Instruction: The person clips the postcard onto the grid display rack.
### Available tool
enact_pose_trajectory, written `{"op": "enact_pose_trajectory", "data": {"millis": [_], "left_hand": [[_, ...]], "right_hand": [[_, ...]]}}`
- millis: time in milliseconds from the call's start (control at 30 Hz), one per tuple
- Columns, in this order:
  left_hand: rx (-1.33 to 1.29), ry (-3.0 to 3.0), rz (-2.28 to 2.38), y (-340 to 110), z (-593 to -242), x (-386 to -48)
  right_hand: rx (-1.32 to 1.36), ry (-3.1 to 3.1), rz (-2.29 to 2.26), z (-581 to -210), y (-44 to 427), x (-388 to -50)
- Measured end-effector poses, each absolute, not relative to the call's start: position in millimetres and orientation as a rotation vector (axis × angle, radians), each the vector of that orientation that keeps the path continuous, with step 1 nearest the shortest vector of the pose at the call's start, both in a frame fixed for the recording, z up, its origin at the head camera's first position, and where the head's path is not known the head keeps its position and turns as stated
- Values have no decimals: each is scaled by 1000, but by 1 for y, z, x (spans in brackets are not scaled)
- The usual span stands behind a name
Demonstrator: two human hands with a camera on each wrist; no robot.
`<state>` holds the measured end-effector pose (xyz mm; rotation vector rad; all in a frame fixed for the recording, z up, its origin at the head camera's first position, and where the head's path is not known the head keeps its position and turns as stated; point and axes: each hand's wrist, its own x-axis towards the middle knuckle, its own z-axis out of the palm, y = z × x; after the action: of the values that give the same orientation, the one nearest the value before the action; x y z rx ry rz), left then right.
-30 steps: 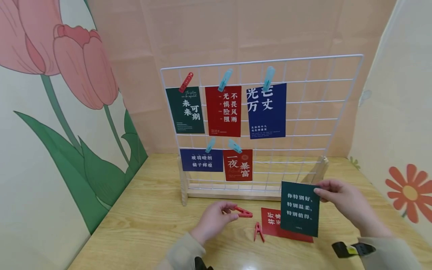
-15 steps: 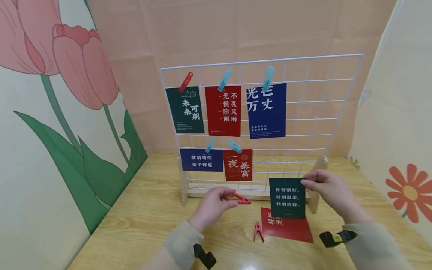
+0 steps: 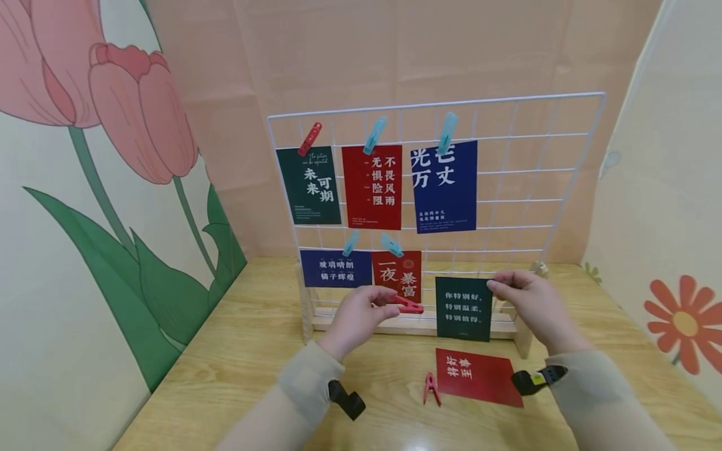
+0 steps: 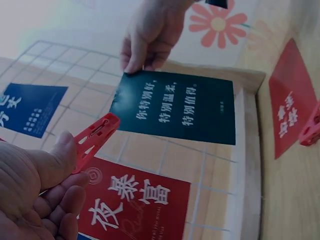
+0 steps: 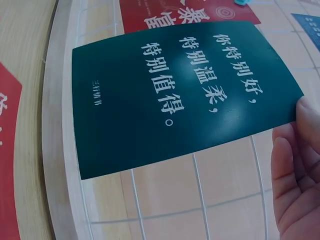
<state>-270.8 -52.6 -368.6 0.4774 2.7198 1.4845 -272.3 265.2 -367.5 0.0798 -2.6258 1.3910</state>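
My right hand [image 3: 533, 307] pinches a dark green card [image 3: 464, 310] by its upper right corner, holding it upright before the lower part of a white wire grid rack [image 3: 507, 202]. Between the thumb and fingers of my left hand [image 3: 361, 316] is a red clothespin [image 3: 408, 305], just left of the card and below the small red card [image 3: 397, 269]. In the left wrist view, the clothespin [image 4: 97, 140] and green card [image 4: 175, 107] appear close together. The card [image 5: 180, 95] fills much of the right wrist view.
Green, red and blue cards hang along the rack's top, held by red and blue clothespins. A small blue card [image 3: 336, 269] hangs lower left. On the wooden table [image 3: 237, 376] lie a red card [image 3: 479, 379] and another red clothespin [image 3: 431, 389].
Both hands have moved up toward the rack. The green card has shifted left and away from me, uncovering the red card on the table. The clothespin has risen with my left hand.
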Motion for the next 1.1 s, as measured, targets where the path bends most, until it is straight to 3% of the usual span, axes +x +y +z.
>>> {"op": "enact_pose_trajectory", "data": {"millis": [667, 1100], "left_hand": [[623, 2953, 1366, -15, -321, -297], [689, 3106, 1369, 12, -314, -309]], "right_hand": [[90, -2478, 1527, -360, 247, -300], [26, -2399, 1531, -355, 240, -306]]}}
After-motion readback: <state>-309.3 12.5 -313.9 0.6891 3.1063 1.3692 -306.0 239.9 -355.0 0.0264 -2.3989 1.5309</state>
